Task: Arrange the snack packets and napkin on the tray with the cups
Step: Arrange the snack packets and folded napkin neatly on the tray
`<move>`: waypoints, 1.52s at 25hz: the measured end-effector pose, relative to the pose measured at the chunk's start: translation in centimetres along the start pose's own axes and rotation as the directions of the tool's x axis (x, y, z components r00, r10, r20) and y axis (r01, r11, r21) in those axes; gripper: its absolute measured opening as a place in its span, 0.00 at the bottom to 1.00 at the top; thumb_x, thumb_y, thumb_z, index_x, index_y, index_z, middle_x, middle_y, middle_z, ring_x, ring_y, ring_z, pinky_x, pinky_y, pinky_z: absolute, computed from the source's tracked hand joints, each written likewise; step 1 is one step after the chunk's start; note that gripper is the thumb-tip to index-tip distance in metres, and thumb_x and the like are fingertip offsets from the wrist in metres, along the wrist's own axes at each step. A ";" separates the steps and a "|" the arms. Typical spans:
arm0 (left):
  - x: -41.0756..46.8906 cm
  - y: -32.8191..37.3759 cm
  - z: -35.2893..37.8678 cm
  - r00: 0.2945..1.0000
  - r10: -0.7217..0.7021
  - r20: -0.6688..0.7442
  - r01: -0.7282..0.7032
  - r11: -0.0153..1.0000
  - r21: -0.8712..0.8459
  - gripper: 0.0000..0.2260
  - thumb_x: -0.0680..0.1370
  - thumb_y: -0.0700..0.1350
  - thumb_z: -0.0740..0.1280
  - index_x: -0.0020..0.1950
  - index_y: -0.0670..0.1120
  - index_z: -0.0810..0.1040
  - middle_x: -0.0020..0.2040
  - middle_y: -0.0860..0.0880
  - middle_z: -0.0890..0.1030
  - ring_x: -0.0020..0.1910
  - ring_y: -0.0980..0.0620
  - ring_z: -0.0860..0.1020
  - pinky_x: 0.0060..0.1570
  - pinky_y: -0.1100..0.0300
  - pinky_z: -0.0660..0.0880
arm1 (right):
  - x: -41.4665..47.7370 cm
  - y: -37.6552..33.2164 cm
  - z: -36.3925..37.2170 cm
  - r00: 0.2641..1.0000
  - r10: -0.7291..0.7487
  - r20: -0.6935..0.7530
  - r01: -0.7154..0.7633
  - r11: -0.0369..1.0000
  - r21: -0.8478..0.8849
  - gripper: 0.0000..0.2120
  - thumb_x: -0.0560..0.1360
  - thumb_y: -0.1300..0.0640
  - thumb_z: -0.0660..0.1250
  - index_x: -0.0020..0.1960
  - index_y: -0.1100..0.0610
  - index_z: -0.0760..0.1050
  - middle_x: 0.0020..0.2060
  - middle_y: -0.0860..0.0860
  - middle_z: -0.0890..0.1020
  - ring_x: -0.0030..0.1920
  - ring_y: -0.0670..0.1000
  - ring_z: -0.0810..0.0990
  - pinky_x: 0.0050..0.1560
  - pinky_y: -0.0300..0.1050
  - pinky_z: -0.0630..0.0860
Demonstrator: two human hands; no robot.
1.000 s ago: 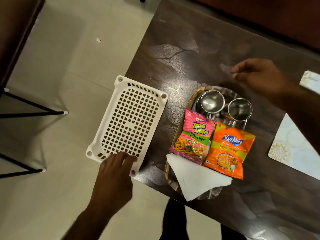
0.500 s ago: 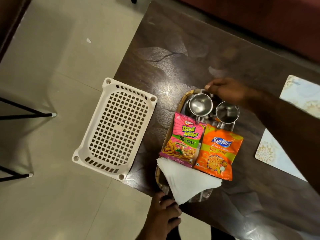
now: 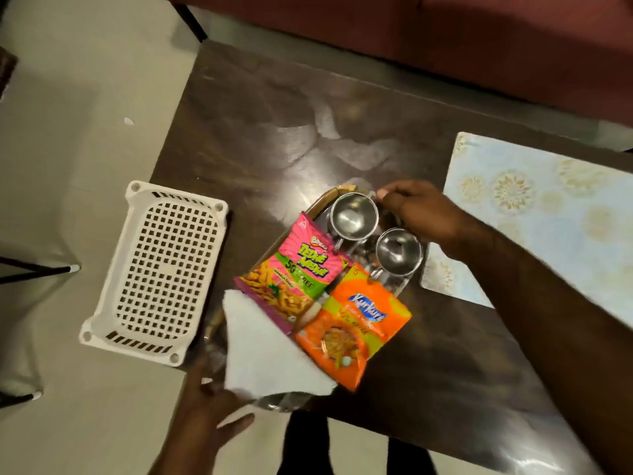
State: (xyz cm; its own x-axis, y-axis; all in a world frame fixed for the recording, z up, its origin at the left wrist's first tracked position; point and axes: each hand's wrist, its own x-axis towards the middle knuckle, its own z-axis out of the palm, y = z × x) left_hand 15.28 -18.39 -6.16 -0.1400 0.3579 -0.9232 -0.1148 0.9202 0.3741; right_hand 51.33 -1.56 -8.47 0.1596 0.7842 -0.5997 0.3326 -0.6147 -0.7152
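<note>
Steel cups (image 3: 352,216) far on the tray (image 3: 325,198), pink packet (image 3: 294,272) and orange packet (image 3: 352,327) mid-tray, napkin (image 3: 267,351) nearest. Clamping the far rim with the right hand (image 3: 421,210); reaching under the napkin with the left hand (image 3: 209,406), grip hidden.

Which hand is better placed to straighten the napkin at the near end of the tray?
Probably the left hand: it is right by the napkin at the near end of the tray. The right hand is at the far rim, by the cups.
</note>
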 end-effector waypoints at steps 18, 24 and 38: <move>1.2 6.9 36.6 0.891 0.205 0.405 -0.388 0.807 0.445 0.29 0.71 0.37 0.66 0.70 0.58 0.75 0.59 0.44 0.84 0.52 0.38 0.83 0.40 0.44 0.83 | -13.0 21.9 -31.6 0.861 0.403 -0.310 -0.192 0.823 0.535 0.09 0.75 0.56 0.65 0.51 0.53 0.83 0.43 0.51 0.83 0.44 0.52 0.82 0.35 0.47 0.81; 3.1 7.6 44.5 0.894 0.182 0.409 -0.391 0.763 0.515 0.27 0.67 0.42 0.68 0.64 0.61 0.78 0.58 0.46 0.83 0.55 0.43 0.80 0.43 0.46 0.83 | -11.2 25.6 -35.9 0.842 0.435 -0.319 -0.165 0.771 0.615 0.08 0.78 0.55 0.65 0.43 0.51 0.82 0.31 0.45 0.83 0.41 0.49 0.81 0.32 0.51 0.83; 5.3 7.6 46.6 0.927 0.228 0.297 -0.365 0.728 0.581 0.26 0.70 0.40 0.69 0.67 0.59 0.77 0.66 0.46 0.76 0.61 0.41 0.76 0.42 0.47 0.84 | -8.3 27.9 -34.7 0.837 0.478 -0.268 -0.200 0.722 0.662 0.08 0.79 0.53 0.64 0.52 0.53 0.81 0.33 0.46 0.82 0.41 0.49 0.81 0.42 0.56 0.85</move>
State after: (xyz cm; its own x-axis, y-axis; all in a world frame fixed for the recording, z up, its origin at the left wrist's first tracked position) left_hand 59.52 -2.07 -12.28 0.1359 0.5889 -0.7967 0.5387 0.6310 0.5583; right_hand 91.54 -22.24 -10.99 0.5416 0.3850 -0.7473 -0.4073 -0.6574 -0.6339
